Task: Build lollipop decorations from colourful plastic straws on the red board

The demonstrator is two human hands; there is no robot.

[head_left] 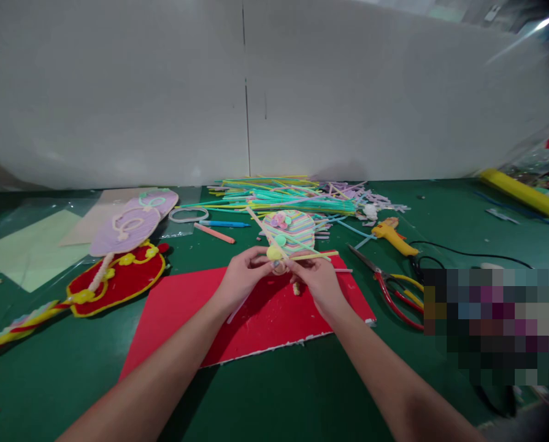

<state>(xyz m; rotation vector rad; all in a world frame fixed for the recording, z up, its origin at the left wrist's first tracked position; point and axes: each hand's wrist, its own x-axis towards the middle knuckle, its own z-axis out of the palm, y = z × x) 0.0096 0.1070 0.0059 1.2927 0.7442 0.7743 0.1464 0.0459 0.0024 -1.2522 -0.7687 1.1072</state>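
Both hands meet over a red board [177, 307]. My left hand [245, 273] is closed, its fingertips pinching a small bundle of pipe cleaners [267, 228] with a round yellow piece [275, 252] on it. The fingers of my right hand [319, 279] are closed on the same bundle from the other side; pale yellow and green stems stick out past them. Just beyond lies a round striped pastel piece [302, 226] with pink and green coils. A small tan scrap [297, 288] rests between the hands. What exactly the fingertips press is partly hidden.
Loose pipe cleaners [283, 197] are heaped by the wall. At right lie a yellow glue gun [394, 236] and red-and-yellow-handled scissors [389, 294]. Purple decorated pieces [127, 227] and a red, yellow-edged piece [118, 279] are at left. Blue [223, 224] and orange [214, 233] pens lie behind the board.
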